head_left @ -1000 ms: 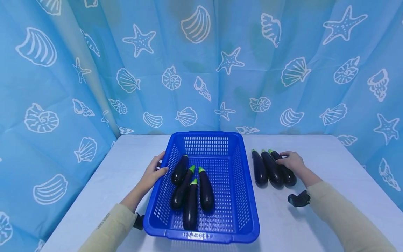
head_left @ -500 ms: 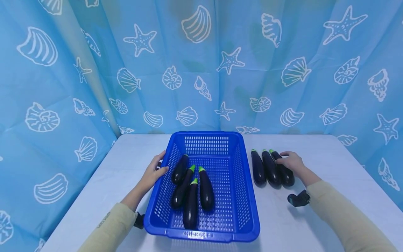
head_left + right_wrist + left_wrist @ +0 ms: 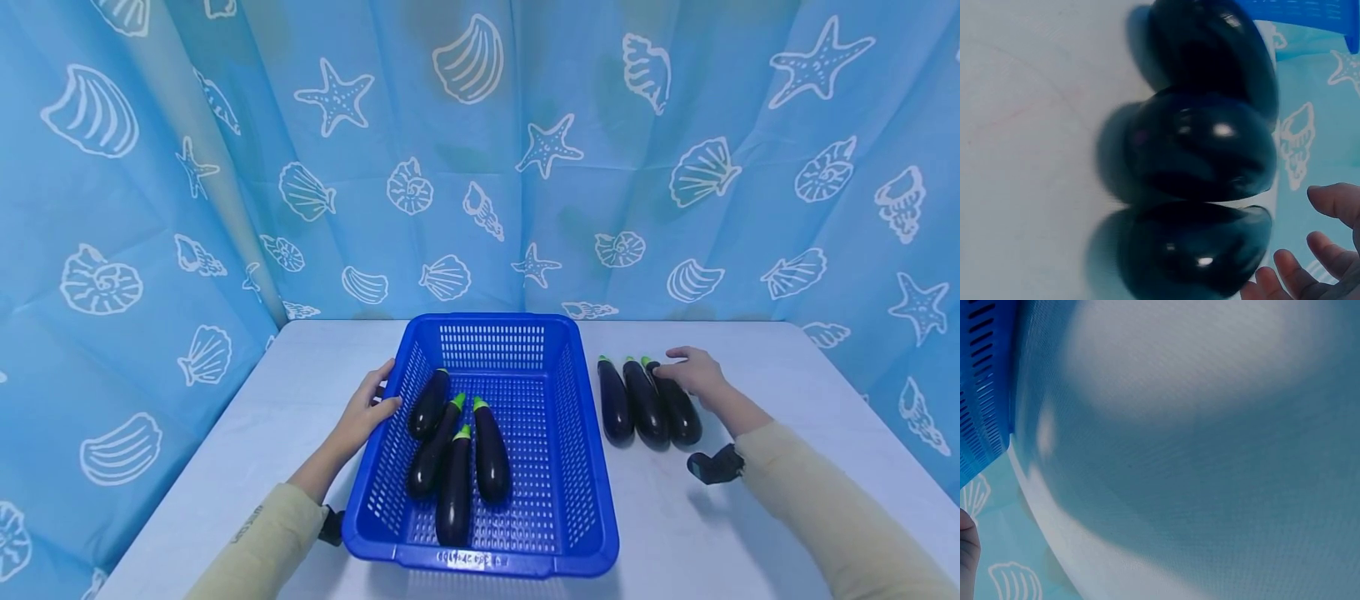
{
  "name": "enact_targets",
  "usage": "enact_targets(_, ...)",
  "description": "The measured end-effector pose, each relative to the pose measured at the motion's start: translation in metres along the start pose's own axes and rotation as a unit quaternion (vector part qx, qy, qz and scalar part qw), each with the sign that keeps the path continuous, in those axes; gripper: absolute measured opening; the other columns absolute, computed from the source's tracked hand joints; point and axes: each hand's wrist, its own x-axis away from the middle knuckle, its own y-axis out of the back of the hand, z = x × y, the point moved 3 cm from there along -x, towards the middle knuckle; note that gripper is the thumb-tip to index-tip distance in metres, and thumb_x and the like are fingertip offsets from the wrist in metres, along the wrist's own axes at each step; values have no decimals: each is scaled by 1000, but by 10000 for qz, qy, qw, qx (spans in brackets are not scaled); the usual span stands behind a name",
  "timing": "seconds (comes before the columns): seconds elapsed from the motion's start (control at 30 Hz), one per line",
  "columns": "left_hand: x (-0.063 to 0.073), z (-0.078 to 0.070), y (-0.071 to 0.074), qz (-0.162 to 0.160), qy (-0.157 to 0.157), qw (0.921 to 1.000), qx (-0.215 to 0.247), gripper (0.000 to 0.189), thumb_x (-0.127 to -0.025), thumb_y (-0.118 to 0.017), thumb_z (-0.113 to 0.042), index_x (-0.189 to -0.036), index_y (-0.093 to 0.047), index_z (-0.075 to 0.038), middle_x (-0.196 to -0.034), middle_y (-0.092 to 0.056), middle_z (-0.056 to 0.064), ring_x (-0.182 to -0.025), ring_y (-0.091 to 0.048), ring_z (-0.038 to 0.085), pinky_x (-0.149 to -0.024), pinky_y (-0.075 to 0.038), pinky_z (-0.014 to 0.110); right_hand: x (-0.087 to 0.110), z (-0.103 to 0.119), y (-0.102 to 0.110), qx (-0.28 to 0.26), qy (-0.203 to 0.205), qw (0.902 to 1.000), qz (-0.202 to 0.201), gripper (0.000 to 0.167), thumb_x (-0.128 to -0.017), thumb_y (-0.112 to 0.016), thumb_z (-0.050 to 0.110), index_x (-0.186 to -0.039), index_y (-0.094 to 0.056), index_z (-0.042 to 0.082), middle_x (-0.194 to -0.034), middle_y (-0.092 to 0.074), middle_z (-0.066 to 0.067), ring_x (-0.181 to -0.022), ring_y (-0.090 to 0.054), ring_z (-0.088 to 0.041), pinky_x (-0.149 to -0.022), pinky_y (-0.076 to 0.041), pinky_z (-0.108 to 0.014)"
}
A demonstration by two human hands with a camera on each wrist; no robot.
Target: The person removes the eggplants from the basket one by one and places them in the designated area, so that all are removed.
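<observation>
A blue plastic basket [image 3: 592, 467] stands mid-table with several dark eggplants [image 3: 453, 500] lying in it, green stems pointing away. My left hand [image 3: 363, 417] grips its left rim, thumb over the edge and fingers along the outer side. To the right of the basket, three more eggplants lie side by side on the table: a left one [image 3: 617, 408], a middle one [image 3: 647, 408] and a right one [image 3: 680, 417]. Over the stem end of the right one is my right hand [image 3: 697, 373]; in the right wrist view its fingers [image 3: 1294, 275] are spread, with nothing held.
The white table [image 3: 757, 367] runs back to a blue curtain [image 3: 480, 167] printed with shells and starfish. A dark wrist-worn camera [image 3: 716, 465] hangs under the right sleeve.
The three eggplants on the table shifted slightly left, with the right hand against the outer one. Since then the right hand has lifted a little and its fingers have loosened. Left hand unmoved.
</observation>
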Motion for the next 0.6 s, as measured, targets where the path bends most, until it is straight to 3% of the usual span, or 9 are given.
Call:
enact_targets(0.07, 0, 0, 0, -12, -23, 10000, -15, 65, -88, -48, -22, -145, -20, -14, -135, -35, 14, -110, -46, 32, -85, -50, 47, 5, 6, 3, -12, 186, 9998, 92, 62, -89, -49, 25, -138, -27, -6, -137, -25, -36, -121, -31, -51, -95, -35, -59)
enact_targets(0.17, 0, 0, 0, -27, 5, 10000, -18, 65, -88, -48, -22, -145, -20, -13, -135, -35, 14, -110, -46, 32, -85, -50, 47, -29, -15, 2, 84, 453, 9989, 9, 65, -90, -51, 35, -138, -29, -3, -137, -27, -33, -119, -34, -49, -91, -39, -59)
enact_targets(0.3, 10, -18, 0, -24, 26, 10000, -60, 64, -88, -46, -18, -145, -19, -8, -134, -35, 17, -110, -46, 34, -85, -49, 48, -34, -9, 6, 5, 550, 9982, 219, 69, -89, -52, 37, -140, -26, -2, -139, -24, -33, -122, -31, -49, -93, -38, -59)
enact_targets(0.4, 19, -35, 1, -16, 50, 10000, -80, 63, -88, -45, -16, -145, -20, -5, -133, -35, 19, -110, -45, 35, -86, -48, 49, 11, 33, 14, -110, 560, 9974, 430, 67, -90, -50, 28, -140, -23, -7, -140, -20, -35, -125, -27, -50, -98, -33, -58)
enact_targets(0.5, 16, -31, 0, -31, 115, 9999, -79, 63, -88, -46, -16, -145, -20, -7, -133, -35, 18, -110, -45, 35, -87, -48, 49, 22, 50, 16, -66, 676, 9965, 481, 66, -91, -50, 27, -140, -22, -7, -140, -21, -35, -126, -27, -49, -99, -34, -57)
enact_targets(0.6, 8, -16, 0, -41, 138, 9999, -69, 64, -88, -46, -17, -145, -19, -9, -134, -35, 17, -110, -45, 34, -86, -49, 49, 25, 63, 15, -3, 845, 9948, 574, 66, -91, -51, 27, -140, -23, -7, -138, -25, -35, -125, -29, -48, -98, -34, -56)
